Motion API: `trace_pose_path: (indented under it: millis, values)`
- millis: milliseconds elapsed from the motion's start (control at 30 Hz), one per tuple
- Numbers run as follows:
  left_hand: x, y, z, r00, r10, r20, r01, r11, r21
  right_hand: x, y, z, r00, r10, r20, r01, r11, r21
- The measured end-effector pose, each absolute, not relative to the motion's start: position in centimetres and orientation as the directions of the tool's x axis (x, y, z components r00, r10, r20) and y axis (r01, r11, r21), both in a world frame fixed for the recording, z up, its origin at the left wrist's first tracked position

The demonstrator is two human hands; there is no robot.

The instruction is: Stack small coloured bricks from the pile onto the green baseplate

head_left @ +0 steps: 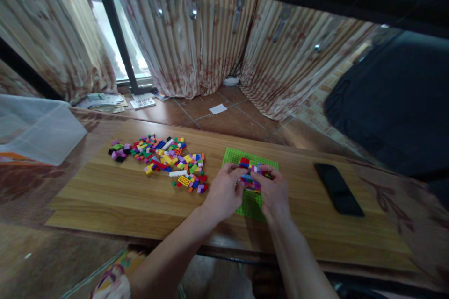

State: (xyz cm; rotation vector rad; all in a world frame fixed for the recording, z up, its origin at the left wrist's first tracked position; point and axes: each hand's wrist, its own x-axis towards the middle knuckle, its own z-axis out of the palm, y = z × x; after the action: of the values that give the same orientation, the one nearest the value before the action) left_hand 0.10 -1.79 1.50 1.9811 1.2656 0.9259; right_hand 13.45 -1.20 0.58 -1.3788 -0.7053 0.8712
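A green studded baseplate lies on the wooden board, with a multicoloured build of toy bricks standing on it. From the left, my left hand curls its thumb and fingers against the build. My right hand grips the build's right side, its fingertips close to those of my left hand. Both hands are closed, and they cover much of the build. Whether a small loose brick sits between the fingertips cannot be made out.
Left of the baseplate, loose toy bricks are spread in a heap on the wooden board. A black phone lies at the right. A translucent plastic bin stands at the far left. Striped curtains hang behind.
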Motion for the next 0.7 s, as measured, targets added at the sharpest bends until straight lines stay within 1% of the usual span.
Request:
trace_pose_path:
  millis: [33,100,267,367,433,500,600,700]
  values:
    - [0.1,-1.8,1.5,0.300,0.927,0.225,0.505,-0.354,0.787,13.2,-1.2,0.8,0.540,0.833,-0.118,-0.159,-0.037,-0.987]
    - [0.1,-1.8,1.5,0.301,0.929,0.215,0.505,-0.347,0.790,12.9,-1.1,1.2,0.566,0.807,-0.171,-0.203,-0.064,-0.977]
    - [0.1,-1.8,1.4,0.304,0.930,0.209,0.499,-0.342,0.797,12.9,-1.1,1.4,0.536,0.825,-0.181,-0.231,-0.063,-0.971]
    - [0.0,-1.7,1.4,0.304,0.928,0.217,0.491,-0.347,0.799,13.5,-1.4,1.1,0.495,0.848,-0.187,-0.279,-0.049,-0.959]
    - [-0.1,-1.7,1.4,0.309,0.926,0.219,0.486,-0.351,0.800,14.3,-1.6,1.1,0.483,0.859,-0.173,-0.285,-0.032,-0.958]
    - [-0.2,-1.7,1.6,0.314,0.924,0.220,0.479,-0.354,0.803,15.2,-1.7,1.3,0.540,0.834,-0.112,-0.228,0.016,-0.974]
    - [-0.3,-1.6,1.9,0.295,0.928,0.228,0.471,-0.349,0.810,16.1,-1.8,1.9,0.675,0.737,0.049,-0.076,0.135,-0.988]
    - [-0.8,-1.2,2.5,0.218,0.944,0.248,0.478,-0.325,0.816,15.6,-2.2,2.6,0.697,0.689,0.198,0.056,0.224,-0.973]
